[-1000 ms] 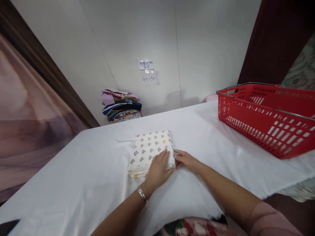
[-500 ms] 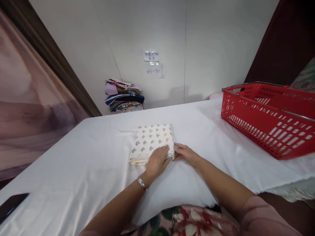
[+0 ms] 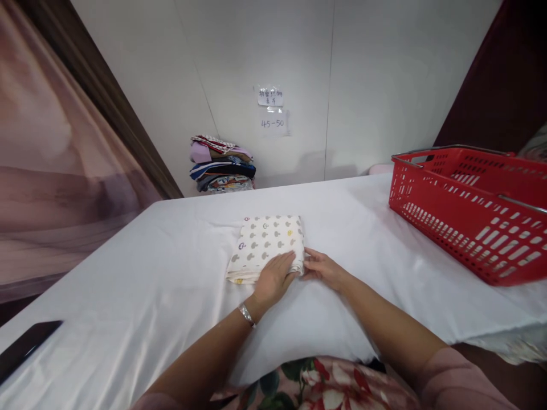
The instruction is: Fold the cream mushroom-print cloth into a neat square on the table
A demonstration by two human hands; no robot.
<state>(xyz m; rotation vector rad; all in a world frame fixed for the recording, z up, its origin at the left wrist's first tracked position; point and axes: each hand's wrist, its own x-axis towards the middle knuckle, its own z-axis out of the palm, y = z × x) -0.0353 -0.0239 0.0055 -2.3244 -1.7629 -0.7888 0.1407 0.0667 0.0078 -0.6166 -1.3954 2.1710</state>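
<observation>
A folded white cloth [image 3: 260,242] printed with grey mushroom-like shapes and a few coloured ones lies in the middle of the table. My left hand [image 3: 274,278], a silver bracelet at its wrist, rests flat over the cloth's front right part with fingers stretched out. At the right edge, near the front corner, my right hand [image 3: 323,269] has its fingers bent and closed on the layers. Its fingertips are partly hidden by the fabric. Several folded layers show along the front edge.
A red plastic basket [image 3: 453,228] with metal handles stands at the right. A dark phone [image 3: 29,344] lies at the left front. Behind the table rises a stack of folded fabrics [image 3: 222,168] by the wall. A sheer curtain [image 3: 72,159] hangs at the left. White fabric [image 3: 171,296] covers the table.
The camera view has turned slightly left, so the surroundings appear a little farther right. Both hands keep practically the same places on the cloth, which stays folded.
</observation>
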